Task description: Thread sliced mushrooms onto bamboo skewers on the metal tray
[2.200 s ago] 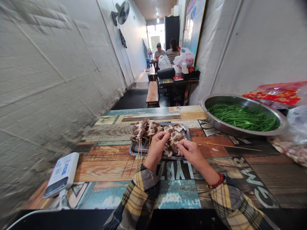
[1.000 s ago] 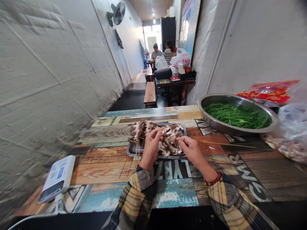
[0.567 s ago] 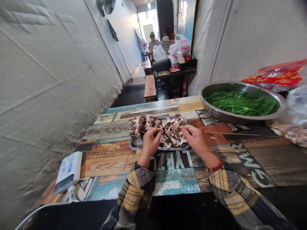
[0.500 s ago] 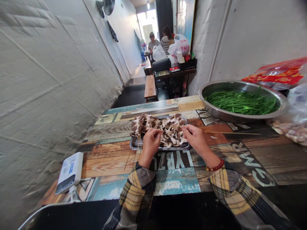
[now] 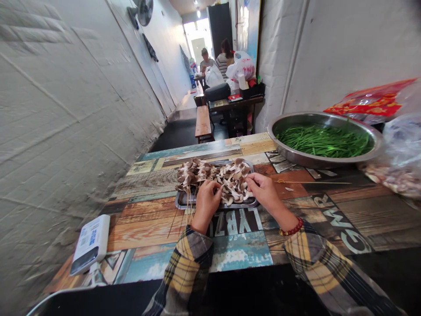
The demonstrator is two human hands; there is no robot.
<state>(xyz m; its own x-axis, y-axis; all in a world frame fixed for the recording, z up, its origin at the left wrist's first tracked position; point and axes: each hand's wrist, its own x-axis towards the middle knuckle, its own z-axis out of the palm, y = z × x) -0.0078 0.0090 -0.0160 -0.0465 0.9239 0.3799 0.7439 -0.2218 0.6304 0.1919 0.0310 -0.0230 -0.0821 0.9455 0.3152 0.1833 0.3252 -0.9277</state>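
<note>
A metal tray [image 5: 215, 206] holds a heap of grey-brown oyster mushrooms [image 5: 234, 180]. In its left part lie mushrooms threaded on bamboo skewers [image 5: 188, 202], whose bare ends stick out over the near rim. My left hand [image 5: 207, 199] is closed in a pinch above the tray's near edge; what sits between its fingertips is too small to make out. At the right side of the heap, my right hand [image 5: 265, 192] pinches an oyster mushroom with thumb and forefinger. A single bamboo skewer [image 5: 312, 182] with a knotted end lies on the table beyond my right wrist.
On the right stands a wide steel basin [image 5: 325, 162] of green chives [image 5: 324, 139], beside plastic bags [image 5: 404, 140]. A white boxy device [image 5: 91, 241] with a cable is at the left edge. Two people [image 5: 215, 59] sit farther back, past a bench [image 5: 203, 120].
The view has shifted slightly, moving the scene a little left. Both hands stay pinched over the tray, with only small finger movement.
</note>
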